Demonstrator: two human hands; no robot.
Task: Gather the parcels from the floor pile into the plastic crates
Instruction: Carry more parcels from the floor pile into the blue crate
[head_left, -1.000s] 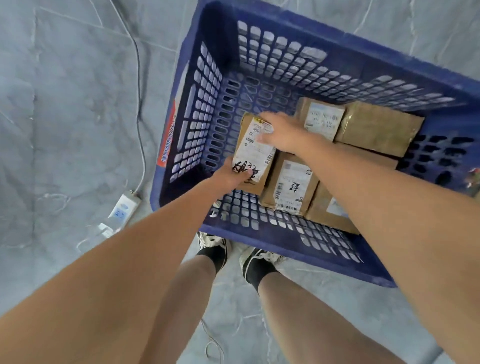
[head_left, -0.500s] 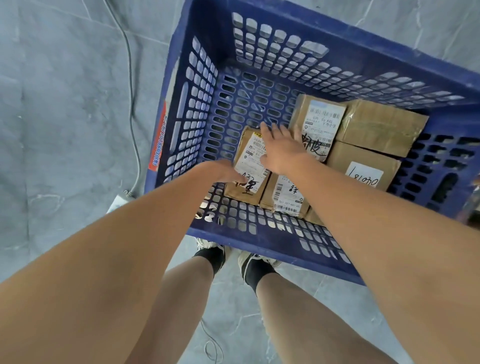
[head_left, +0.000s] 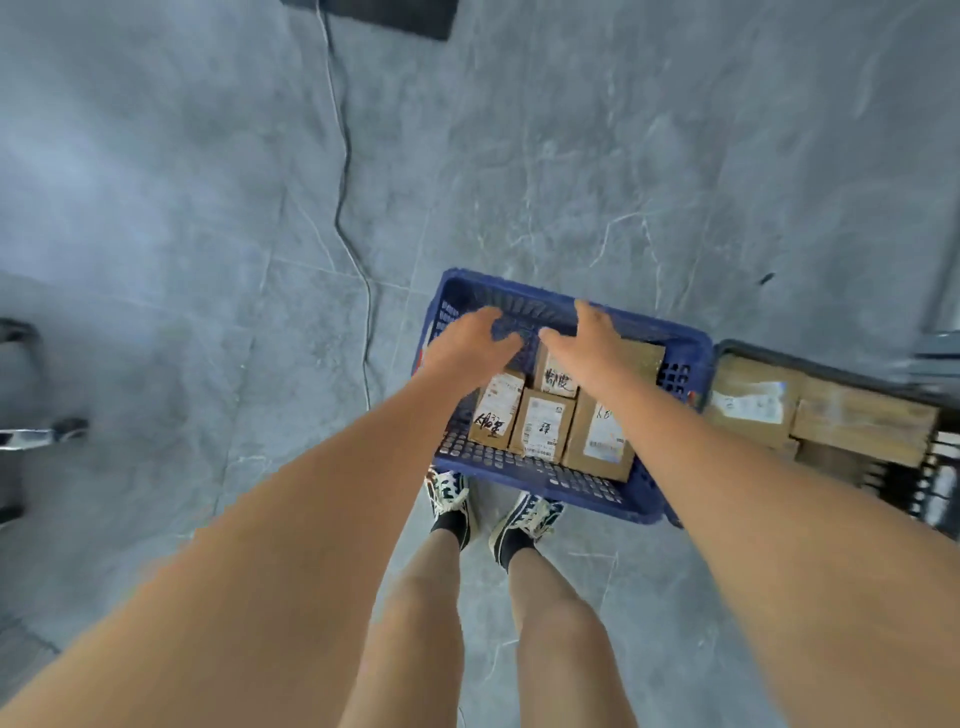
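Two bare hands are reaching out over a blue crate (head_left: 524, 486) that is sitting on the grey floor (head_left: 208, 208). The left hand (head_left: 470, 345) is hanging above the left side of the crate. Its fingers are bending a little and are holding nothing. The right hand (head_left: 589, 345) is hanging just beside it, above the back of the crate. Its fingers are loose too, its thumb is sticking up, and it is holding nothing. The two hands are close together but are not touching.

Under the hands, five brown parcels are lying inside the blue crate. Three are sitting in a row nearer the person than the hands: a small parcel (head_left: 496, 410) below the left hand, a middle parcel (head_left: 543, 423) next to it, and a bigger parcel (head_left: 600, 436) under the right wrist. Two more are lying at the back: a marked parcel (head_left: 558, 376) just under the right hand, and a plain parcel (head_left: 644, 358) partly hiding behind that hand.

Far to the right of the right hand, a second crate, a dark crate (head_left: 831, 371), is sitting against the blue one. It is holding more brown parcels, but they are too blurry to count.

One thin cable (head_left: 343, 171) is running along the floor, away to the left of the left hand.

Two shoes (head_left: 449, 493) are standing on the floor just in front of the blue crate.
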